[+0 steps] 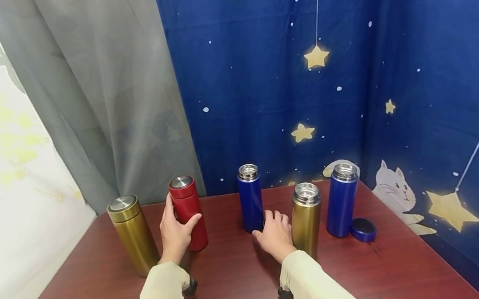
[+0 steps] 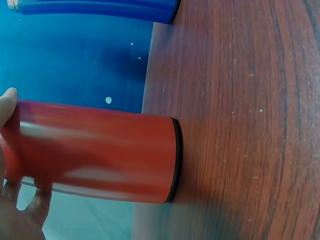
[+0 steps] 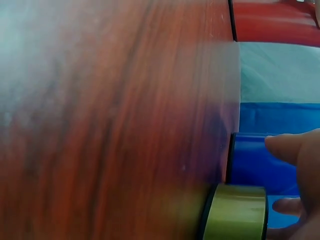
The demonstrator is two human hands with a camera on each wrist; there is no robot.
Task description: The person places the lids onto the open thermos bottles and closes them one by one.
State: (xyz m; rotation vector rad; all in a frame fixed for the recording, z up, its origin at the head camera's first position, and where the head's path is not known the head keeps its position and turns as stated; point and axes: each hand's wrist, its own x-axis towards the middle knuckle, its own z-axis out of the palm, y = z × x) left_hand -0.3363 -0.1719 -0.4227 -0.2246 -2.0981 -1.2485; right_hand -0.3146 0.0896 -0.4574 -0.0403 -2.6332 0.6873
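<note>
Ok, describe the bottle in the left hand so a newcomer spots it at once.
On the brown table, find the left hand. It holds an upright red bottle, between a capped gold bottle and an open blue bottle. Of the five bottles, only this one is red.

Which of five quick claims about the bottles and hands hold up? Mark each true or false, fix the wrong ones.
1. The left hand grips the red bottle. True.
2. The red lid is off its bottle. False: it is on.
3. The gold bottle beside the right hand has no lid on it. True.
4. The blue lid sits on top of the middle blue bottle. False: it lies on the table, beside the rightmost blue bottle.
5. Three blue bottles stand on the table. False: there are two.
</note>
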